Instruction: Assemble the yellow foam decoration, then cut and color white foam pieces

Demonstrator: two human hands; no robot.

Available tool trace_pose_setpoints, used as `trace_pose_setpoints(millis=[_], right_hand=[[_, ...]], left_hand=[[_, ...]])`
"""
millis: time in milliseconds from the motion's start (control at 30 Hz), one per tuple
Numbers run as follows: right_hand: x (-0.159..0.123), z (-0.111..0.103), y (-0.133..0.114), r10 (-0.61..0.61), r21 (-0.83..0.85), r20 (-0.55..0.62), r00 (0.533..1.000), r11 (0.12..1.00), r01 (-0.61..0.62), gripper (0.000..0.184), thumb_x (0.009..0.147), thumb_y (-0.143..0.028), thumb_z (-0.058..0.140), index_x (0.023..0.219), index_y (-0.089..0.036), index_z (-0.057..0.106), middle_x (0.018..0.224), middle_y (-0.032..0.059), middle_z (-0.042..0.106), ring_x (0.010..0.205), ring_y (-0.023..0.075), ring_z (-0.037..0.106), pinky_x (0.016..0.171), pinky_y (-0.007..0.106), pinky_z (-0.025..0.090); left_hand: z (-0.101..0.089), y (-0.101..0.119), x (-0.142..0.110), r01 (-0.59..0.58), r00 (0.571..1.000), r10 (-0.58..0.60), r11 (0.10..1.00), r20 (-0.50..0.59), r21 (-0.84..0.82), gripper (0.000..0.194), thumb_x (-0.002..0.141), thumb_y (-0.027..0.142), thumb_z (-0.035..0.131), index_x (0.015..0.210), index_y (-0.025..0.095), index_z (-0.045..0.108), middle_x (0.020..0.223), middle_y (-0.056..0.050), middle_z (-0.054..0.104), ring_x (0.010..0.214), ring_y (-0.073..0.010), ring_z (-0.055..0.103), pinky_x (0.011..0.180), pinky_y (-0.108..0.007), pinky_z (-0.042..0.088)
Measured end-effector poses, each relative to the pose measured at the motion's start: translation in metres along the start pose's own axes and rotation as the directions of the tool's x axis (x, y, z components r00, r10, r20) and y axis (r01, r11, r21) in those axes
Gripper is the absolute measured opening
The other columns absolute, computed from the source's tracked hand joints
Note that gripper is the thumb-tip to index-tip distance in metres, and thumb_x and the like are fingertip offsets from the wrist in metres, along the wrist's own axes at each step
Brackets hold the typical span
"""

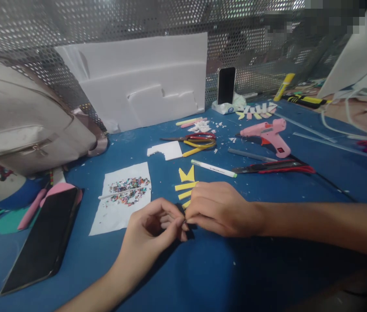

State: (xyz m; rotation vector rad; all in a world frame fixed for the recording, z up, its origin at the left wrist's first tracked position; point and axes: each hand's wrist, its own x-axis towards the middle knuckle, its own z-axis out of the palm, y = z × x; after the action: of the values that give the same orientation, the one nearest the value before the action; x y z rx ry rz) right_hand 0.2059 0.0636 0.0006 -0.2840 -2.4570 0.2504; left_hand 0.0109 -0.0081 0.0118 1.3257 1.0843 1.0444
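Observation:
My left hand (157, 229) and my right hand (222, 210) meet fingertip to fingertip above the blue table. Both are closed in a pinch; whatever lies between the fingers is too small and hidden to name. Just beyond my right hand are several yellow strips (185, 186), partly covered by its fingers. A yellow crown-shaped cutout (187, 173) lies past them. To the left of my hands, a white paper sheet (101, 223) carries colourful glitter flakes (128, 190) and a thin white stick (115, 195).
Behind are scissors (199, 141), a white foam piece (173, 150), a marker (214, 168), a box cutter (277, 167) and a pink glue gun (269, 134). A phone (45, 238) lies at left, near a bag (27, 112). Another phone (226, 86) stands at the back beside white foam board (144, 56).

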Motion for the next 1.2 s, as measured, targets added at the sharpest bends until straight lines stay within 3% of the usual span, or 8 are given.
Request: trace_pose_setpoints(millis=[167, 467, 633, 900, 1200], right_hand=[[-0.0010, 0.0001, 0.0014, 0.027, 0.024, -0.008, 1.000, 0.999, -0.027, 0.022, 0.098, -0.030, 0.049, 0.092, -0.016, 0.064, 0.082, 0.0035, 0.065, 0.076, 0.0144, 0.054, 0.071, 0.026, 0.040], [0.0004, -0.0017, 0.0002, 0.018, 0.045, -0.041, 0.999, 0.999, -0.016, 0.018, 0.097, -0.024, 0.050, 0.089, -0.015, 0.064, 0.078, 0.0027, 0.063, 0.073, 0.0138, 0.051, 0.070, 0.025, 0.040], [-0.0005, -0.0014, 0.0003, 0.035, 0.086, -0.033, 0.999, 0.996, -0.032, 0.015, 0.096, -0.022, 0.051, 0.090, -0.015, 0.063, 0.079, 0.0029, 0.063, 0.074, 0.0140, 0.050, 0.070, 0.026, 0.040], [0.0003, -0.0018, 0.0001, 0.072, 0.161, -0.012, 0.997, 0.985, -0.069, 0.015, 0.095, -0.022, 0.051, 0.089, -0.014, 0.063, 0.079, 0.0039, 0.063, 0.074, 0.0138, 0.051, 0.068, 0.026, 0.039], [0.0000, -0.0015, 0.0013, 0.089, 0.190, 0.022, 0.996, 0.978, -0.092, 0.013, 0.094, -0.019, 0.050, 0.087, -0.015, 0.060, 0.076, 0.0022, 0.057, 0.072, 0.0131, 0.048, 0.066, 0.026, 0.037]], left_hand=[[0.0009, 0.0003, 0.0012, -0.013, 1.000, 0.013, 1.000, -0.001, -0.004, 0.011, 0.087, 0.020, 0.064, 0.077, 0.016, 0.061, 0.064, 0.000, 0.067, 0.057, -0.0092, 0.065, 0.058, -0.018, 0.052], [-0.0010, -0.0022, 0.0007, -0.019, 1.000, 0.019, 1.000, 0.008, -0.003, 0.013, 0.090, 0.023, 0.061, 0.079, 0.017, 0.060, 0.067, 0.000, 0.066, 0.058, -0.0084, 0.063, 0.059, -0.018, 0.052], [-0.0011, -0.0057, -0.0002, -0.030, 0.999, 0.030, 0.999, -0.019, 0.034, 0.016, 0.083, 0.026, 0.071, 0.091, 0.020, 0.060, 0.072, 0.002, 0.064, 0.058, -0.0082, 0.058, 0.053, -0.017, 0.047], [-0.0020, -0.0042, -0.0005, -0.040, 0.998, 0.045, 0.990, -0.035, 0.136, 0.005, 0.085, 0.024, 0.066, 0.084, 0.019, 0.066, 0.062, 0.003, 0.059, 0.053, -0.0062, 0.051, 0.049, -0.015, 0.039], [-0.0016, -0.0061, -0.0018, -0.106, 0.993, 0.113, 0.979, -0.034, 0.173, 0.002, 0.086, 0.022, 0.064, 0.085, 0.021, 0.066, 0.069, 0.002, 0.060, 0.059, -0.0074, 0.052, 0.054, -0.016, 0.042]])
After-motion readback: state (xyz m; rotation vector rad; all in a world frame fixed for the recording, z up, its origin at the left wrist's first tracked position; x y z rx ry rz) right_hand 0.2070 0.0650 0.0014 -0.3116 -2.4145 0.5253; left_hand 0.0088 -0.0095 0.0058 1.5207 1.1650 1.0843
